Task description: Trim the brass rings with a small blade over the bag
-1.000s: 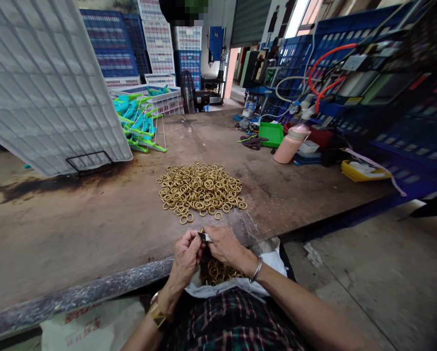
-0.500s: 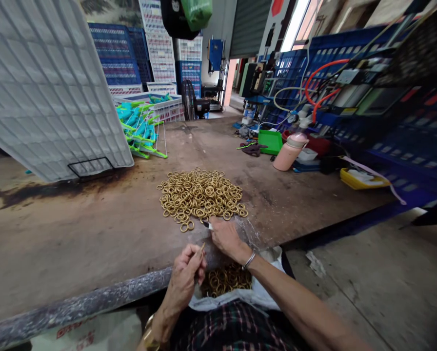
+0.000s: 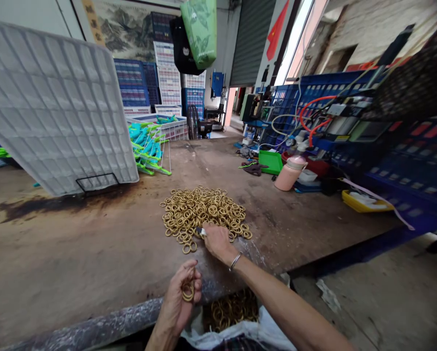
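A heap of gold-coloured rings (image 3: 200,207) lies on the brown table in front of me. My right hand (image 3: 218,242) reaches to the heap's near edge. Its fingers are closed on a small tool with a dark tip and a white part (image 3: 201,231), mostly hidden by the hand. Nearer to me, my left hand (image 3: 175,295) is turned palm up with curled fingers around a few gold rings (image 3: 188,298); how many cannot be made out. More gold rings (image 3: 228,312) fill a white sack (image 3: 268,324) below the table's edge.
A white ribbed panel (image 3: 65,117) stands at the left, beside turquoise and green plastic pieces (image 3: 148,148). A pink bottle (image 3: 289,174), a green tray (image 3: 270,162) and a yellow tray (image 3: 365,201) are on the right. Stacked crates (image 3: 167,70) stand behind.
My view has tilted up. My left hand has turned over from a pinch on one ring, and rings now show in its palm. My right hand has moved farther over the heap.
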Tool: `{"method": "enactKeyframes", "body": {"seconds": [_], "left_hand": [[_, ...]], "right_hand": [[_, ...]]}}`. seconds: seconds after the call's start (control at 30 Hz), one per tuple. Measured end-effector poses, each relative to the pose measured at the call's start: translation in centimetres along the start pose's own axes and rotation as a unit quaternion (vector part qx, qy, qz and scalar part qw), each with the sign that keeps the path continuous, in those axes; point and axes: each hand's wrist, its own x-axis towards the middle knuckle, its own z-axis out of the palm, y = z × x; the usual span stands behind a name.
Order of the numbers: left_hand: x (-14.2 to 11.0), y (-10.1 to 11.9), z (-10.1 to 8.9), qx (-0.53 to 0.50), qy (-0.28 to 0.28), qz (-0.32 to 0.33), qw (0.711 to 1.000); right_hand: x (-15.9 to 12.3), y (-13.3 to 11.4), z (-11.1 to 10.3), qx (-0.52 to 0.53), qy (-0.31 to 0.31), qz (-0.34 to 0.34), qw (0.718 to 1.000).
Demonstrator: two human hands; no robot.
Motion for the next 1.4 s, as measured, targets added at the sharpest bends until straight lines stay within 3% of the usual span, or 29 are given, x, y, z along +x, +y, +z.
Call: {"method": "enactKeyframes", "body": {"seconds": [0.23, 0.4, 0.53, 0.63, 0.77, 0.97, 1.13, 1.3, 1.4], "left_hand": [[0.5, 0.3, 0.2, 0.012, 0.023, 0.002, 1.0], [1.1, 0.3, 1.0, 0.125, 0.017, 0.08, 0.989], [1.5, -0.2, 1.1, 0.226, 0.024, 0.113, 0.967], [1.6, -0.5, 0.7, 0.263, 0.034, 0.129, 0.956], [1.3, -0.4, 0.7, 0.308, 0.058, 0.171, 0.934], [0.7, -0.2, 1.6, 0.357, 0.064, 0.207, 0.909], [0.8, -0.3, 1.2, 0.348, 0.037, 0.148, 0.925], [0.5, -0.2, 1.1, 0.268, -0.016, 0.089, 0.959], [0.4, -0.1, 1.4, 0.239, -0.012, 0.087, 0.967]], "right_hand": [[-1.3, 1.1, 0.2, 0.048, 0.024, -0.036, 0.998], [-3.4, 1.9, 0.7, 0.177, 0.062, -0.139, 0.972], [-5.4, 1.5, 0.7, 0.267, 0.055, -0.171, 0.947], [-6.2, 0.8, 0.4, 0.356, 0.041, -0.135, 0.924], [-6.5, 0.4, 0.2, 0.485, -0.007, -0.018, 0.874], [-6.7, 0.1, 1.1, 0.574, -0.13, 0.073, 0.805], [-6.6, -0.2, 0.8, 0.564, -0.081, 0.051, 0.82], [-6.4, -0.3, 0.5, 0.544, -0.075, 0.02, 0.835], [-6.3, 0.0, 0.6, 0.508, -0.053, 0.026, 0.859]]}}
